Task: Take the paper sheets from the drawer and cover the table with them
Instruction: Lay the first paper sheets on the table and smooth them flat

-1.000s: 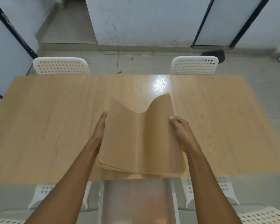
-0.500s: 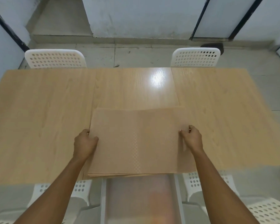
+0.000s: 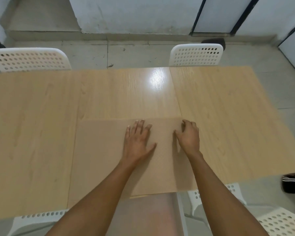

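Brown paper sheets [image 3: 106, 150] lie stacked on the tabletop [image 3: 32, 125] near edge. My left hand [image 3: 138, 142] presses flat, fingers spread; my right hand [image 3: 188, 135] claws the top sheet. Several sheets may slide together.

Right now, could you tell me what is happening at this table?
A person is laying brown paper sheets on the wooden table. The left hand presses flat on the paper, while the right hand works its fingertips at the far right corner. Most of the tabletop is not yet covered.

bare forearms, no sleeves, hands [image 3: 162, 139] ungloved
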